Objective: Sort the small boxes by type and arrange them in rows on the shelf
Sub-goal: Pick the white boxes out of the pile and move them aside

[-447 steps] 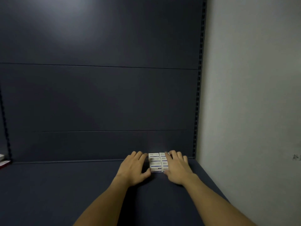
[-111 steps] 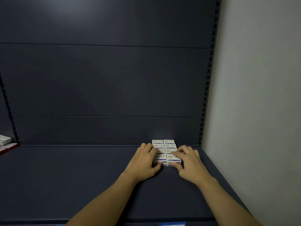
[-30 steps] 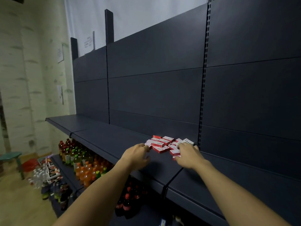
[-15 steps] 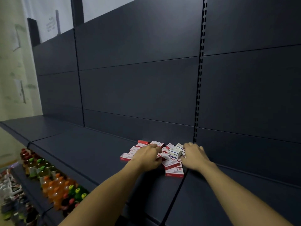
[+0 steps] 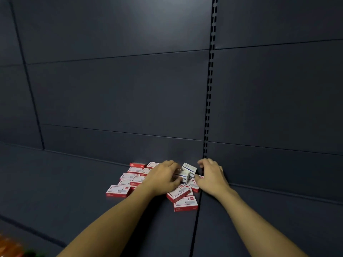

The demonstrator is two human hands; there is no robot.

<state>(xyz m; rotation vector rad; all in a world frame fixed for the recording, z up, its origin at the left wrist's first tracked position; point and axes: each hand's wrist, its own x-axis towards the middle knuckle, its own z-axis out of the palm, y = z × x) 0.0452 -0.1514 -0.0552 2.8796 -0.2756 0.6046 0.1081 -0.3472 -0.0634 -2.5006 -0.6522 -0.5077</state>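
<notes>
A loose pile of small red-and-white boxes (image 5: pixel 130 179) lies on the dark shelf (image 5: pixel 74 191) against the back panel. Two white boxes with blue print sit on top at the pile's right end. My left hand (image 5: pixel 161 178) rests on the pile, its fingers and thumb closed on the left end of the lower white box (image 5: pixel 183 177). My right hand (image 5: pixel 210 175) is cupped just right of the upper white box (image 5: pixel 189 168), fingers apart and curved, holding nothing. More red boxes (image 5: pixel 185 203) lie in front of the hands; some are hidden under them.
A slotted upright (image 5: pixel 208 101) runs down the back panel to the pile. A seam between two shelf boards (image 5: pixel 194 229) runs forward from there. Orange bottle tops (image 5: pixel 9 247) show at the bottom left, below the shelf.
I have turned left, away from the two neat rows of white boxes by the wall, to the mixed pile. Both hands have closed in on the white boxes on top of it.
</notes>
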